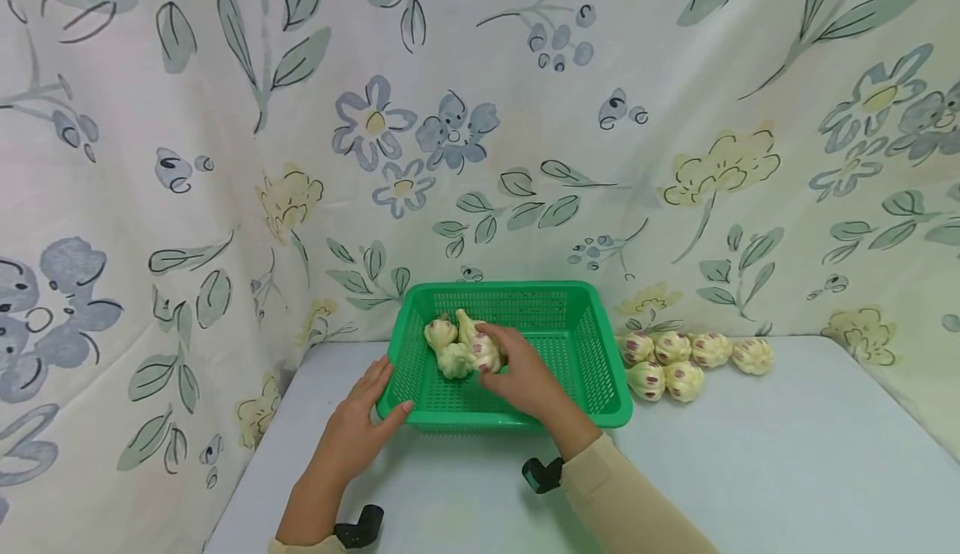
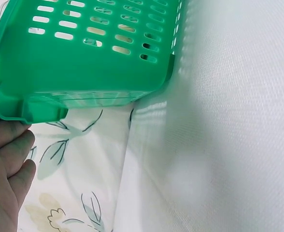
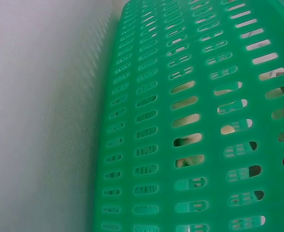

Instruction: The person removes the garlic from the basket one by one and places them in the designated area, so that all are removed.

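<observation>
A green plastic basket (image 1: 487, 419) with slotted walls stands on the white table. My left hand (image 1: 352, 425) rests at its front left corner, fingers along the left rim and thumb at the front rim; the left wrist view shows those fingers (image 2: 16, 150) loosely against the rim's outside. Reaching over the front rim, my right hand (image 1: 525, 375) holds a garlic bulb (image 1: 487, 356) with purple patches between thumb and fingers, inside the basket. Several more pale bulbs (image 1: 440, 333) lie close beside it in the left half. In the right wrist view the basket's wall (image 3: 180, 130) mostly hides that hand.
To the right of the basket, several garlic bulbs (image 1: 684, 381) lie grouped in two rows on the table (image 1: 780, 454). Behind the table and along its left side hangs a white cloth (image 1: 525, 104) with leaves and flowers. Small black devices (image 1: 542, 475) are at both wrists.
</observation>
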The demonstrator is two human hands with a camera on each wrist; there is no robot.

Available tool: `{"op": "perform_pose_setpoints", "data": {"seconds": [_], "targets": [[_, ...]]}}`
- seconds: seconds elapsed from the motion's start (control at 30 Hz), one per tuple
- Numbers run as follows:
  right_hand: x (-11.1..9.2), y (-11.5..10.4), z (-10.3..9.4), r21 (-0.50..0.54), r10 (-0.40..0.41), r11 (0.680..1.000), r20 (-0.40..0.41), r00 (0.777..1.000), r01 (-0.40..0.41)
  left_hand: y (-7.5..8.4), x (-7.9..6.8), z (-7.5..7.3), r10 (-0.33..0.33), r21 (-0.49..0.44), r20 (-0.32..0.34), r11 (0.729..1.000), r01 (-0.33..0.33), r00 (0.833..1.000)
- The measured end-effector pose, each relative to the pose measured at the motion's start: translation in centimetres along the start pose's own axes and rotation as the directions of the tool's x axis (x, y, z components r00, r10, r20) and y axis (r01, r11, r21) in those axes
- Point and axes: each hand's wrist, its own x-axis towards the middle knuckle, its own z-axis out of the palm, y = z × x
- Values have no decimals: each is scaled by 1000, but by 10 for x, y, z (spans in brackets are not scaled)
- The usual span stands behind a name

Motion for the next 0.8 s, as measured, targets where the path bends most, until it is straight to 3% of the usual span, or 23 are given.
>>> {"op": "perform_pose_setpoints", "data": {"seconds": [0.33,0.8], "targets": [[-1,-1,-1,12,-22,1000,-2,1000,22,1,0,-2,-17,-11,22,1000,17,1000],[-6,-5,-2,-49,-56,997,-64,996,52,0,-1,-1,-2,-34,-13,999,1,1000]]}}
